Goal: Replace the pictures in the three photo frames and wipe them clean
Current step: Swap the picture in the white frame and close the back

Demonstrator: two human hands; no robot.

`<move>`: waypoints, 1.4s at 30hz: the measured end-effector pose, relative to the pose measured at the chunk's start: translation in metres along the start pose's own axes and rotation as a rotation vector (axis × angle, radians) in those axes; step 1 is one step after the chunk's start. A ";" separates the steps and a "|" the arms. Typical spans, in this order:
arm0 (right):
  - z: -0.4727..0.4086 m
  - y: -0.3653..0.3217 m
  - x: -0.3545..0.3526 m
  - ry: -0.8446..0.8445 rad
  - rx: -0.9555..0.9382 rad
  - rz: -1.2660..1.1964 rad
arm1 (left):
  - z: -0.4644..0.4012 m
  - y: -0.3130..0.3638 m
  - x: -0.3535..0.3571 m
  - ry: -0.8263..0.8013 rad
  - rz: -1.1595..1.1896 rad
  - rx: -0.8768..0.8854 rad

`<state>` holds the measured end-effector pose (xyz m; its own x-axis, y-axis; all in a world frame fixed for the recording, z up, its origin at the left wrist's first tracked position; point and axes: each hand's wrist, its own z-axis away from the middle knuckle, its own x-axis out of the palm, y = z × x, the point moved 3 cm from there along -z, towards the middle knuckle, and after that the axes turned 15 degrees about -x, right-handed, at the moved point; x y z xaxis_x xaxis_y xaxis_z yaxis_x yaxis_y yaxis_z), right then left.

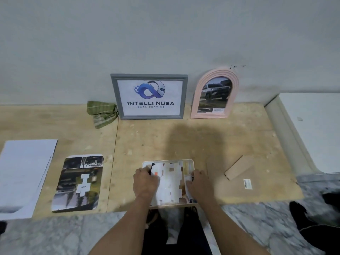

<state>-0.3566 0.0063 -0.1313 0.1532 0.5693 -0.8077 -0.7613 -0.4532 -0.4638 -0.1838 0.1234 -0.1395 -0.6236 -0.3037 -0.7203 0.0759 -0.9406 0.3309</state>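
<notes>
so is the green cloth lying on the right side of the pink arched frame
No, the green cloth lies bunched on the board to the left of the grey frame, while the pink arched frame stands on the other side.

Board [184,140]: bare plywood, matt, rough, speckled. Cloth [103,113]: green woven fabric, crumpled. Grey frame [117,100] & pink arched frame [195,100]: matt (plastic or painted wood, can't tell). Loose print [77,183]: glossy paper. Backing [237,168]: brown cardboard.

Grey frame [149,96], pink arched frame [214,94], green striped cloth [102,113], pale plywood board [165,137].
</notes>
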 end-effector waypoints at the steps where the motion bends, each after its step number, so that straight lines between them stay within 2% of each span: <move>1: 0.002 -0.001 0.000 0.003 -0.002 0.013 | 0.000 -0.001 -0.002 -0.008 0.001 0.008; 6: 0.007 0.000 0.002 0.002 0.012 -0.022 | 0.008 -0.004 -0.011 -0.055 0.170 0.044; 9: 0.010 0.003 -0.001 0.057 0.007 -0.056 | 0.008 -0.009 -0.018 -0.289 0.431 0.076; 12: 0.012 0.002 -0.012 0.069 0.078 -0.351 | 0.011 -0.012 -0.032 -0.453 0.670 0.036; 15: 0.015 0.001 -0.024 0.017 0.145 -0.641 | 0.019 -0.016 -0.047 -0.496 0.766 -0.022; 21: 0.013 -0.022 -0.051 -0.054 0.030 -0.819 | 0.029 -0.041 -0.069 -0.422 0.861 -0.115; 27: -0.002 -0.078 -0.056 -0.040 -0.161 -0.642 | 0.032 -0.089 -0.100 -0.280 0.995 -0.210; 30: -0.010 -0.125 -0.050 -0.049 -0.278 -0.582 | 0.023 -0.120 -0.122 -0.219 1.095 -0.251; 34: -0.035 -0.208 -0.016 -0.131 -0.372 -0.504 | 0.002 -0.168 -0.170 -0.047 1.170 -0.304; 42: -0.115 -0.399 0.082 -0.216 -0.562 -0.211 | -0.093 -0.266 -0.262 0.057 1.244 -0.427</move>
<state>0.0326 0.1550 -0.0543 0.0890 0.7847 -0.6135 -0.2727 -0.5732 -0.7727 0.0318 0.4389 -0.0951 0.0736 -0.9918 -0.1042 0.8163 -0.0001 0.5776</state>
